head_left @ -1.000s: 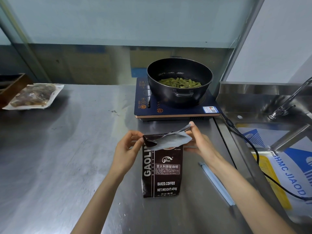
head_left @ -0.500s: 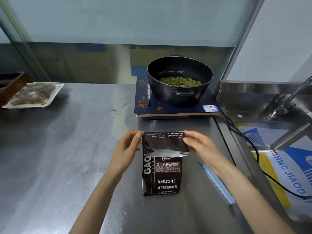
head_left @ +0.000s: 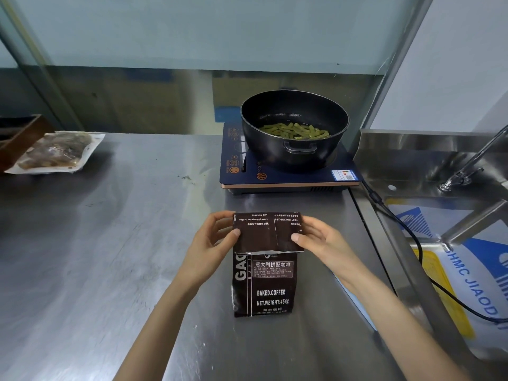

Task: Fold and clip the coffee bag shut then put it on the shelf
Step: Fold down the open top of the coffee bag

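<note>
Folding the coffee bag's top flap down

Pinching from both sides, I have the coffee bag (head_left: 263, 281) standing upright on the steel counter (head_left: 115, 257), just in front of the induction cooker (head_left: 288, 177). My left hand (head_left: 209, 246) has its fingers (head_left: 220, 218) closed round the left edge of the folded-over top flap, thumb pressed on its front. My right hand (head_left: 321, 240) grips the right edge the same way, thumb flat on the flap. The flap lies bent forward over the bag's face, its print upside down. On the cooker sits a black pot (head_left: 294, 133) holding green beans (head_left: 297, 130). Far left of the cooker lies a vacuum-sealed food packet (head_left: 55, 152). Right of the cooker is a sink (head_left: 428, 166) with a faucet (head_left: 472, 160).
</note>
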